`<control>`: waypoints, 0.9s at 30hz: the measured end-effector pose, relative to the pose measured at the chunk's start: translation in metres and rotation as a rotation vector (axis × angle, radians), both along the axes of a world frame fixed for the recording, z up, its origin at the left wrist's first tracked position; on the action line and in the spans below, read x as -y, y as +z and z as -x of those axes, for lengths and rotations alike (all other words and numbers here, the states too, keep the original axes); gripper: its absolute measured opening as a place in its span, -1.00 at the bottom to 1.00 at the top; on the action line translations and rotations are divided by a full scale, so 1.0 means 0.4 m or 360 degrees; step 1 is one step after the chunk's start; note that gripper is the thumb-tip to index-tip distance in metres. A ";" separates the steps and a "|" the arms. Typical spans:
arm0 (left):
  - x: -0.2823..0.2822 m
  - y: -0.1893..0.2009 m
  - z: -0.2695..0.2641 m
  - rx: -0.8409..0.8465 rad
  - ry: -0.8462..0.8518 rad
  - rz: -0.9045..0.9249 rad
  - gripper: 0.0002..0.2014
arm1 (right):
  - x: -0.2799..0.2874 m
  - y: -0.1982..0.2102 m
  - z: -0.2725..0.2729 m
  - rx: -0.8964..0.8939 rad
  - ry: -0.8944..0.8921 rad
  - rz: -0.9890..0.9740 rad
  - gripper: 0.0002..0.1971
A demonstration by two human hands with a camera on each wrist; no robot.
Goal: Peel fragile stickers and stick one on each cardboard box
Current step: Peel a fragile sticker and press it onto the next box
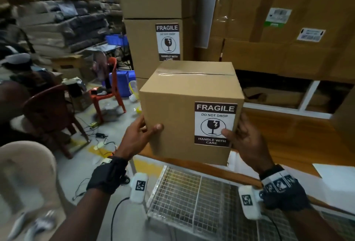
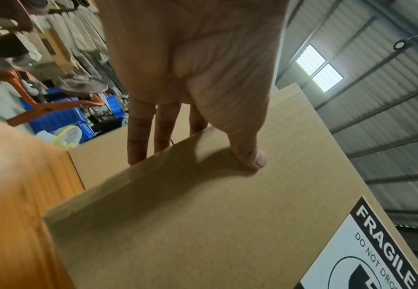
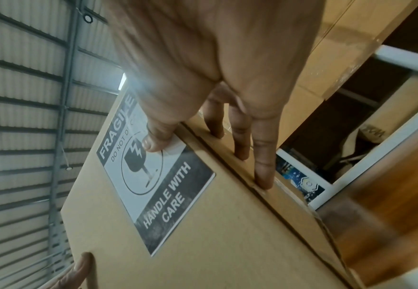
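I hold a taped cardboard box (image 1: pixel 184 94) lifted in front of me, between both hands. A black-and-white FRAGILE sticker (image 1: pixel 215 123) lies flat on the right part of its near face. My left hand (image 1: pixel 142 133) grips the box's left edge, thumb on the near face, fingers on the left side. My right hand (image 1: pixel 244 137) grips the right edge with its thumb on the sticker. The left wrist view shows the left hand (image 2: pixel 190 78) on the box (image 2: pixel 202 215). The right wrist view shows the right hand (image 3: pixel 215 58) with its thumb on the sticker (image 3: pixel 158 185).
Behind stands a stack of boxes (image 1: pixel 153 4) bearing a FRAGILE sticker (image 1: pixel 167 41). A wooden table (image 1: pixel 288 135) lies under the box, with a wire basket (image 1: pixel 192 192) in front and a white sheet (image 1: pixel 338 173) at right. Chairs (image 1: pixel 107 87) and a seated person (image 1: pixel 15 91) are at left.
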State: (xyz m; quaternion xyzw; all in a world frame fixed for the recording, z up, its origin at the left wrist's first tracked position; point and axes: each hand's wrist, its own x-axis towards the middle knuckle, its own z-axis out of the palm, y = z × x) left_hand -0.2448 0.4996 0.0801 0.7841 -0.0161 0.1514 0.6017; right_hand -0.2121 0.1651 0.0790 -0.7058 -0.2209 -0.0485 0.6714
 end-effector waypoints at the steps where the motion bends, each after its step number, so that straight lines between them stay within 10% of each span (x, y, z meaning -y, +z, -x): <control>1: -0.030 -0.002 0.014 -0.0009 0.0012 0.0009 -0.44 | -0.032 -0.008 0.002 -0.0002 0.0012 -0.0004 -0.19; 16: -0.442 -0.139 -0.066 -0.0178 -0.0143 0.0040 -0.39 | -0.454 -0.174 -0.036 -0.0308 -0.0135 -0.0063 -0.19; 27: -0.553 -0.234 -0.170 -0.0133 -0.0271 -0.0010 -0.46 | -0.577 -0.213 -0.076 -0.0410 -0.0404 0.0047 -0.55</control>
